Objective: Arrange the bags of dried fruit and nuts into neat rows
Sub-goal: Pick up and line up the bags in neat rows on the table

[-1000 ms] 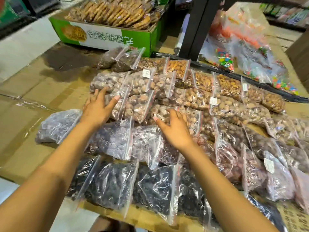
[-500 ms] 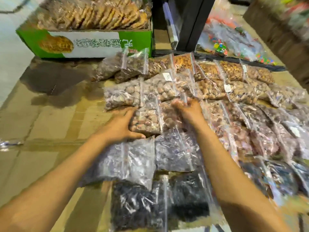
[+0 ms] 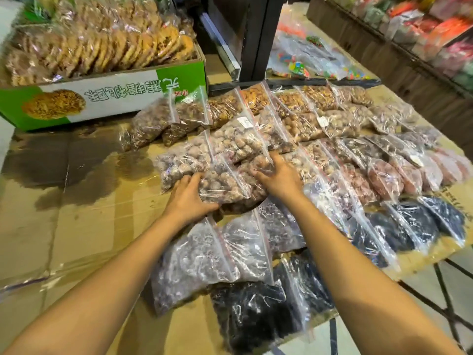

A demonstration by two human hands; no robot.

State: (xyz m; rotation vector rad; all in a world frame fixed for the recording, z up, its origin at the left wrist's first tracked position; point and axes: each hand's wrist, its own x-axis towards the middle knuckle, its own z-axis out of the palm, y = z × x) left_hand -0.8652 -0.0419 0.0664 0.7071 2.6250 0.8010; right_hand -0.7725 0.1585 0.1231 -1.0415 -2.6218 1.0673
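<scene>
Head view shows my left grip (image 3: 188, 198) and my right grip (image 3: 277, 175) both wrapped on one clear bag of pale round nuts (image 3: 225, 183). Left fingers curl on its near left corner, right fingers press its far right edge, so each grip is closed on the bag. It lies on the cardboard surface (image 3: 51, 226), in the middle row, with its far edge tucked under the next bag of nuts.

I think the step is to square this bag up with its row. To do it well I should slide it low and flat, keep both grips even, and line its red zip edge with the bags beside it (no lifting high, the plastic is slippery).

Just nearer than my grips lie grey-purple fruit bags (image 3: 204, 254), touching the nut bag's near edge, so pulling back could bump them. Nearer still are black fruit bags (image 3: 253, 311), close to the surface edge. Right of my right grip more bags overlap in rows (image 3: 358, 160). Far beyond my left grip stands a green cookie box (image 3: 102, 98), well apart.
</scene>
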